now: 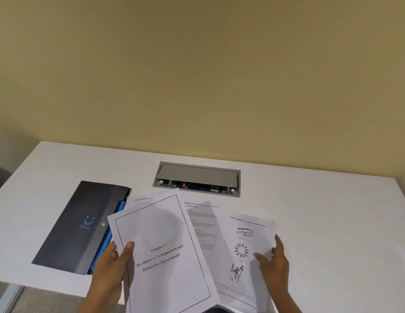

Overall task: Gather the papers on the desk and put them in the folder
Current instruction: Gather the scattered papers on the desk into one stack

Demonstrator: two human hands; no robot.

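My left hand (pixel 113 265) grips the left edge of a titled sheet (pixel 160 251) reading "Chapter 3", raised off the white desk (pixel 332 222). Another sheet's corner (pixel 140 198) pokes out behind it. A text page (pixel 202 224) lies flat in the middle, partly covered. My right hand (pixel 275 263) holds the right edge of a page with drawings (pixel 244 251), thumb resting on top of it. A dark closed folder (pixel 77 224) with a blue edge lies on the desk to the left, next to my left hand.
A grey power-socket hatch (pixel 197 177) is sunk into the desk behind the papers, its lid raised and a red light showing. A yellow wall rises at the desk's far edge. The desk's front-left corner drops off below the folder.
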